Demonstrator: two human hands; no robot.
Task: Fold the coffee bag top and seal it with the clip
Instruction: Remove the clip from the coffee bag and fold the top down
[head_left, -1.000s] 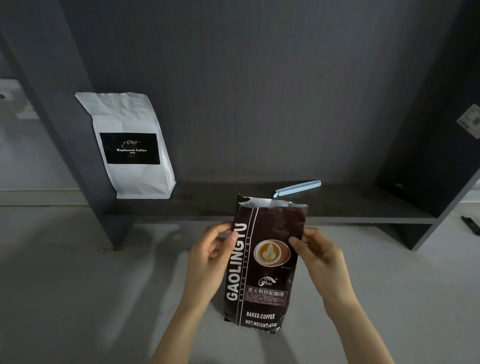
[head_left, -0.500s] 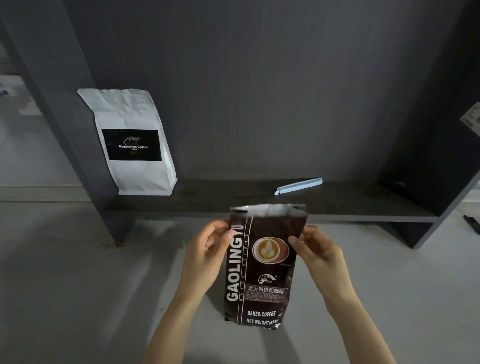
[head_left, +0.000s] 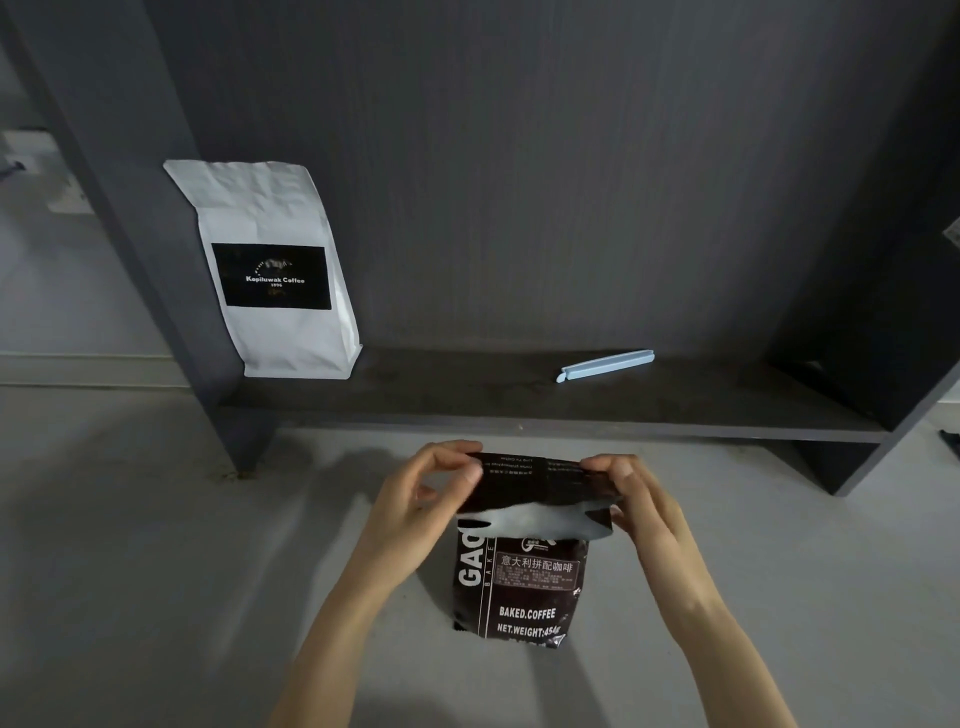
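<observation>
A dark brown coffee bag (head_left: 524, 587) with white lettering stands upright on the grey floor in front of me. Its top is bent over toward me, with the silver inner edge showing below the fold. My left hand (head_left: 415, 509) pinches the left end of the fold and my right hand (head_left: 639, 509) pinches the right end. A pale blue bag clip (head_left: 605, 365) lies on the dark shelf board behind the bag, apart from both hands.
A white coffee bag (head_left: 270, 270) with a black label stands at the left end of the low dark shelf (head_left: 467, 410), against its slanted left upright. The shelf's back panel and right wall rise behind. Grey floor surrounds the brown bag.
Both hands moved up from the bag's sides to its top and bent the top over toward me. The open upright mouth is now a fold.
</observation>
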